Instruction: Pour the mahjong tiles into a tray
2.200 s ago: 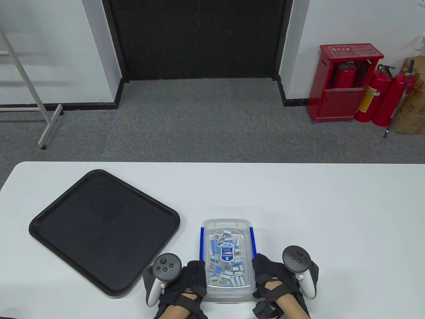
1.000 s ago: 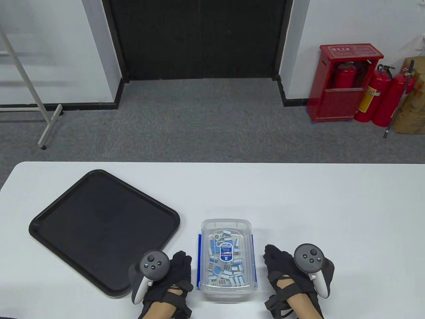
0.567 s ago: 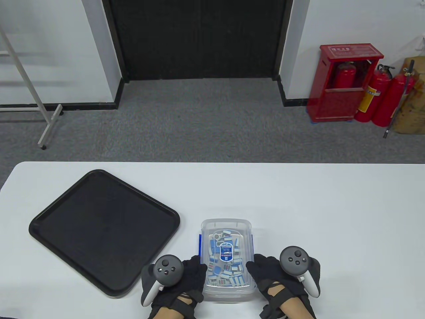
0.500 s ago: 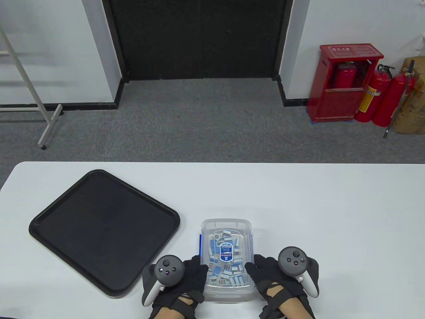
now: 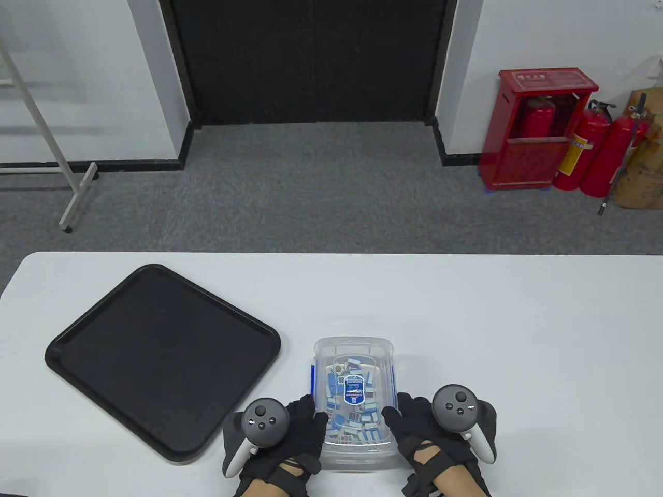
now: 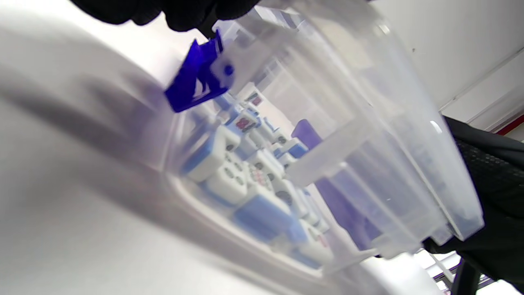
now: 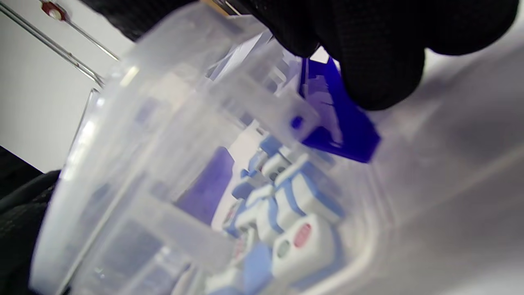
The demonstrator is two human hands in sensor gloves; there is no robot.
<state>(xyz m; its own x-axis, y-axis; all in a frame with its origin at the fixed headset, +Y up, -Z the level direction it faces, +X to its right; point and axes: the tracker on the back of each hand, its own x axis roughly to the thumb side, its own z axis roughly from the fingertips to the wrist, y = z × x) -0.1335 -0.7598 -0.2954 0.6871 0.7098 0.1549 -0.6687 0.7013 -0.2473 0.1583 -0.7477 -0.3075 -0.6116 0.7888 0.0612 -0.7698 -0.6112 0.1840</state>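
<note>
Lidded clear box (image 5: 354,352) w/ blue-white tiles (image 5: 352,414), seemingly unlatched, beside black tray (image 5: 160,357).

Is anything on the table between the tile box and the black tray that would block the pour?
Nothing visible does. The clear box of mahjong tiles, lid on, sits just right of the black tray, with only bare white table between them. The left hand and right hand grip its two long sides.

Grey carpet (image 5: 311,207), black door (image 5: 311,62), red extinguishers (image 5: 595,150).
</note>
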